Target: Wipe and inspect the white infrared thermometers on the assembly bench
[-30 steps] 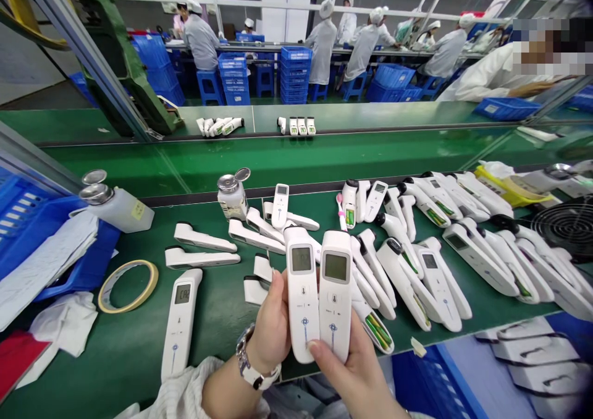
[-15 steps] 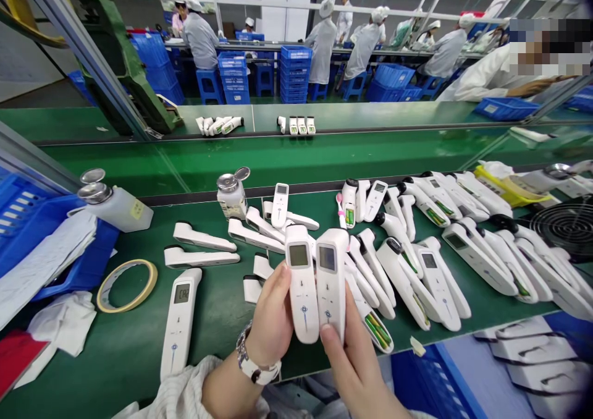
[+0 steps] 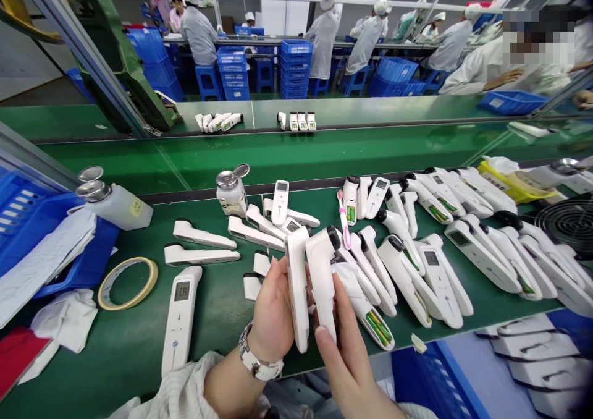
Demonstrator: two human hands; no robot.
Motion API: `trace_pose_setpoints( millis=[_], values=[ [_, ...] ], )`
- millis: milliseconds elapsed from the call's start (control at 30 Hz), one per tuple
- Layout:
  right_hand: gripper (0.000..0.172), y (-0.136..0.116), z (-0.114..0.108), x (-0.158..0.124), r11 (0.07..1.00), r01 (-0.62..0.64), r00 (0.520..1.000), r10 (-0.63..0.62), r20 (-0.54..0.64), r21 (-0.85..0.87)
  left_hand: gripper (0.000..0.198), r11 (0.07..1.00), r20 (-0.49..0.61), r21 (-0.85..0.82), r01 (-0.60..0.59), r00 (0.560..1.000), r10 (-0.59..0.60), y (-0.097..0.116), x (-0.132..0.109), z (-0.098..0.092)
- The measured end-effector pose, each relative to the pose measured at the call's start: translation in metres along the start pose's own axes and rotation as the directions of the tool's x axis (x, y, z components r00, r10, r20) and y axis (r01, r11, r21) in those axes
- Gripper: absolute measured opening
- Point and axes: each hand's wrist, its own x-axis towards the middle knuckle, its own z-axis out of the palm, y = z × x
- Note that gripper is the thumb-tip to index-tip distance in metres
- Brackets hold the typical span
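Observation:
Two white handheld thermometers are held side by side above the green bench. My left hand (image 3: 271, 314), with a white watch at its wrist, holds the left thermometer (image 3: 299, 289), which is turned edge-on. The right thermometer (image 3: 322, 277) is in my right hand (image 3: 345, 345), its side showing and its black tip pointing right. Both stand roughly upright, heads up. On the bench to the left lies a thermometer with a lit display (image 3: 178, 320). Several more thermometers (image 3: 445, 283) lie at the right, some with green batteries showing. A pink and white brush (image 3: 343, 218) lies behind my hands.
A tape roll (image 3: 105, 295), a blue basket with papers (image 3: 99, 252) and a white pump bottle (image 3: 125, 207) are at the left. Another bottle (image 3: 231, 198) stands at the back. Blue bins (image 3: 430, 382) sit below the front edge. People in white work beyond the conveyor.
Both held thermometers have been turned from display side facing me to sideways. The person at the far right has shifted an arm and head.

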Motion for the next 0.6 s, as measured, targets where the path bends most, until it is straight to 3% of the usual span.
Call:
trace_pose_setpoints(
  millis=[167,300,600],
  values=[
    [0.056,0.011,0.0,0.001,0.995,0.099,0.995,-0.099,-0.027,0.003,0.038,0.999,-0.005,-0.018,0.033,0.999,-0.033,0.003,-0.001,0.001],
    [0.055,0.015,0.001,0.001,0.986,0.164,0.98,-0.163,-0.117,-0.002,0.037,1.0,0.022,-0.025,-0.015,1.0,0.015,0.003,-0.001,0.0],
    [0.054,0.019,0.001,0.002,0.99,0.139,0.98,-0.133,-0.147,0.029,0.031,0.988,0.127,0.073,-0.134,0.984,0.124,0.0,-0.002,-0.004]
  ],
)
